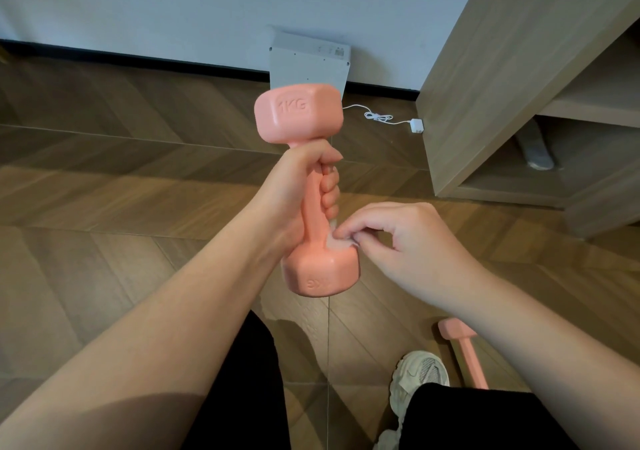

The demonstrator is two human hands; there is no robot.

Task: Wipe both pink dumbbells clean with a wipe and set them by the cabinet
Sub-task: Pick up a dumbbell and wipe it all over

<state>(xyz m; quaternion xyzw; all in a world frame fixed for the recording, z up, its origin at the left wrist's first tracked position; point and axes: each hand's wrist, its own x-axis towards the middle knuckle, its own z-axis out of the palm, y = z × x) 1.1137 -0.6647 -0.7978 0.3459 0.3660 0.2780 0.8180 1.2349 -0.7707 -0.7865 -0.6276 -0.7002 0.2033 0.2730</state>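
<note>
My left hand [304, 186] grips the handle of a pink dumbbell [300, 113], marked 1KG, and holds it upright above the floor. My right hand [398, 241] pinches a small white wipe [337, 241] against the dumbbell where the handle meets its lower head. The wipe is mostly hidden by my fingers. A second pink dumbbell [465, 352] lies on the floor at the lower right, partly covered by my right forearm. The wooden cabinet [491, 79] stands at the upper right.
A white flat device [308, 65] leans on the wall, with a white cable and plug [414, 124] trailing along the floor toward the cabinet. A grey object [535, 151] sits on the cabinet's lower shelf. My black trousers and white sneaker [419, 380] fill the bottom.
</note>
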